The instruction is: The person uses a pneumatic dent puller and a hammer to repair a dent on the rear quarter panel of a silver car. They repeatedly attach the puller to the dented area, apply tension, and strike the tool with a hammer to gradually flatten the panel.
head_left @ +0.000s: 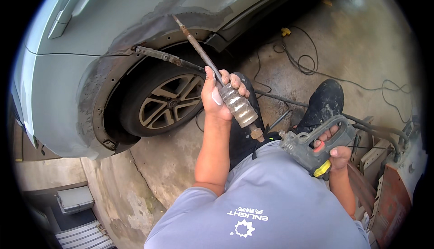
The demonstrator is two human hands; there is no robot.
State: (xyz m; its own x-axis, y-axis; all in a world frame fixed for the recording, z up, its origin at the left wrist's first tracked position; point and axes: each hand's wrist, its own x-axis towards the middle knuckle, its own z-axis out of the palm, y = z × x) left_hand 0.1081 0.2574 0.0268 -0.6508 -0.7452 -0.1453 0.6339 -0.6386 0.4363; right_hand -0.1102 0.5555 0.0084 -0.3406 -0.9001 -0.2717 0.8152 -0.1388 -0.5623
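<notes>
My left hand [217,96] grips a rusty slide hammer [237,104] by its ribbed weight. Its long rod [195,44] runs up and left to the sanded, bare-metal edge of a car's wheel arch [149,27]. My right hand [337,151] holds a grey gun-shaped tool [312,147] with a yellow tip and red trigger, low at my right side. A second bar [162,56] lies across the top of the wheel opening. My black shoes [323,102] rest on the concrete between the two hands.
The silver-grey car body [113,4] fills the upper left, with a tyre and alloy wheel [169,99] below the arch. Black cables [307,63] loop over the concrete floor at the upper right. A rust-coloured machine [393,190] stands at the right edge. Metal steps [81,235] sit at the lower left.
</notes>
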